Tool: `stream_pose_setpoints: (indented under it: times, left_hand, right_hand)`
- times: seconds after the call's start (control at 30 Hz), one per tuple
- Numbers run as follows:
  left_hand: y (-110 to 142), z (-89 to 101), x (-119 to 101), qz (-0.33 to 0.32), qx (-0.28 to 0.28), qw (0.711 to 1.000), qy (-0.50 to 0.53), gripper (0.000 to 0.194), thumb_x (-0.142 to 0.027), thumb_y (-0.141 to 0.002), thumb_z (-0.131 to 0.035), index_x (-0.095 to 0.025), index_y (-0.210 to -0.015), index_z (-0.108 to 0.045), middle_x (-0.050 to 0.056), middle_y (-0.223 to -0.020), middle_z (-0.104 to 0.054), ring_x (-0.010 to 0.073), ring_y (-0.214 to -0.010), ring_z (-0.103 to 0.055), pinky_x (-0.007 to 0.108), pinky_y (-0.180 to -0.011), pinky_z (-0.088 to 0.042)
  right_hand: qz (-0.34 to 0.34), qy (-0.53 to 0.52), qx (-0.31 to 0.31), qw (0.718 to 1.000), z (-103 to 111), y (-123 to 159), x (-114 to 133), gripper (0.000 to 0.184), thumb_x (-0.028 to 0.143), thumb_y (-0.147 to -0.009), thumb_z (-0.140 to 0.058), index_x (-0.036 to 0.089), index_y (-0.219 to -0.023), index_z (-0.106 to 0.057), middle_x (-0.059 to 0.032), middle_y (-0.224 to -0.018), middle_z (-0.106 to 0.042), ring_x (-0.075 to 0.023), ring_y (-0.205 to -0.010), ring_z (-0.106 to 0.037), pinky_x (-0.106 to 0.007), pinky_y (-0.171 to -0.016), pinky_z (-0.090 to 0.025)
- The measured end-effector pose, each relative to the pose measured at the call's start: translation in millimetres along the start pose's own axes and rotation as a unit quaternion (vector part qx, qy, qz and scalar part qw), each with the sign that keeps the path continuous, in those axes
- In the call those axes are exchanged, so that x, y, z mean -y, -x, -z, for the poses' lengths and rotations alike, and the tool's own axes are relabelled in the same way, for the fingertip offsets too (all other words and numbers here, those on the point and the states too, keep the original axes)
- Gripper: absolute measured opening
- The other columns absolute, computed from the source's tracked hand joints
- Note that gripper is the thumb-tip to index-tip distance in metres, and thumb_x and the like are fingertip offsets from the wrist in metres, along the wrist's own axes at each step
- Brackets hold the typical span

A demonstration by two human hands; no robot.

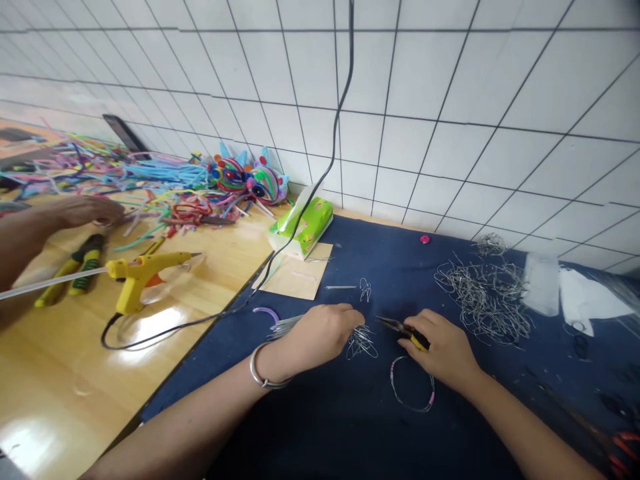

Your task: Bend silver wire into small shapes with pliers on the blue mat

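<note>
My right hand (443,343) is closed around needle-nose pliers (397,325) with yellow and black handles, their jaws pointing left. My left hand (330,333), a silver bangle at its wrist, has its fingers pinched together above a small heap of bent wires (362,343). What they pinch is too small to make out. Straight wires (287,327) lie partly hidden behind that hand. Below the pliers rests a wire ring (393,380) with pink parts. Farther up are a small bent-wire cluster (365,289) and a few straight pieces (341,287).
Tangled wire (483,300) lies right on the dark blue cloth (370,427). A tissue pack (310,227) stands behind. Leftward, a yellow glue gun (133,283), cutters (85,267), pipe cleaners (170,175) and another person's hand (85,212) occupy the wooden table. A black cord (334,143) hangs across.
</note>
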State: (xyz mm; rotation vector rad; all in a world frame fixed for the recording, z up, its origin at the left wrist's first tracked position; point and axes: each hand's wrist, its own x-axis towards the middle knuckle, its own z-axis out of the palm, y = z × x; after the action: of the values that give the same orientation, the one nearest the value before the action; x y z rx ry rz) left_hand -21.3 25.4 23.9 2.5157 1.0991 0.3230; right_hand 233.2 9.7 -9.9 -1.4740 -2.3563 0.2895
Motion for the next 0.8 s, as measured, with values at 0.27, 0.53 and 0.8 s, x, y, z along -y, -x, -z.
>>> stream_pose_setpoints:
  times: [0.27, 0.53, 0.8]
  left_hand:
    - [-6.1, 1.2, 4.6, 0.009, -0.026, 0.99, 0.137, 0.027, -0.009, -0.083, -0.038, -0.018, -0.093, -0.061, 0.003, -0.086, -0.06, 0.0125, -0.081, -0.055, 0.025, -0.073, -0.043]
    - [-6.7, -0.7, 8.2, 0.067, 0.009, 0.971, 0.23, 0.012, -0.015, -0.08, -0.047, -0.017, -0.082, -0.059, -0.002, -0.071, -0.057, 0.0085, -0.062, -0.051, 0.019, -0.058, -0.04]
    - [-8.6, 1.7, 4.9, 0.011, -0.028, 0.991, 0.13, 0.023, -0.01, -0.082, -0.039, -0.015, -0.079, -0.061, 0.003, -0.079, -0.06, 0.0122, -0.077, -0.053, 0.025, -0.072, -0.042]
  right_hand:
    - [0.038, -0.001, -0.013, 0.999, -0.2, 7.1, 1.4, 0.018, 0.027, -0.077, -0.056, 0.023, -0.095, -0.057, -0.0031, -0.086, -0.055, -0.0153, -0.081, -0.052, -0.027, -0.071, -0.042]
    - [0.055, 0.017, -0.027, 0.998, -0.3, 8.5, 0.9, 0.019, 0.027, -0.078, -0.054, 0.022, -0.095, -0.058, -0.0043, -0.086, -0.055, -0.0164, -0.08, -0.052, -0.029, -0.073, -0.042]
    - [0.062, 0.022, -0.025, 0.998, -0.1, 6.7, 1.0, 0.017, 0.025, -0.077, -0.055, 0.022, -0.094, -0.058, -0.004, -0.084, -0.056, -0.016, -0.078, -0.053, -0.028, -0.07, -0.042]
